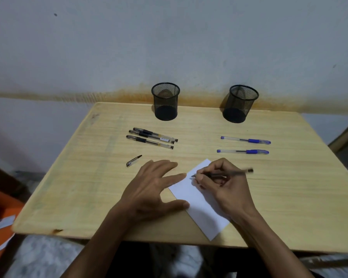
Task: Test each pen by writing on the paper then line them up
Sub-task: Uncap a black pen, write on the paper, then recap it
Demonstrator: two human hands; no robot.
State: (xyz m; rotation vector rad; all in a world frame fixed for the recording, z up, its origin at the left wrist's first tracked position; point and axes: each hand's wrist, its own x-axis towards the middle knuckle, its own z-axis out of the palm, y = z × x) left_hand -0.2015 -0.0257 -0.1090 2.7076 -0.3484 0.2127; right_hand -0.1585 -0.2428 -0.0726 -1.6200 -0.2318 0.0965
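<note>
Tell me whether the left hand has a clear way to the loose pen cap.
Probably yes: the left hand lies flat on the paper's edge, holding nothing, and only bare table separates it from the pen cap.

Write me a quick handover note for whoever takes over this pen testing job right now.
Right hand: holds a black pen, uncapped, tip on the paper, mid-test.
Left hand: flat, fingers spread, fingertips at the paper's left edge.
Its cap lies loose on the table, left of the hands.
Three black pens lie side by side at back left; two blue pens lie parallel at back right.
Both mesh pen cups stand empty at the far edge.
Done: cannot tell which lying pens were tested.
Left: finish this pen, recap it, add it to the black row.
</note>
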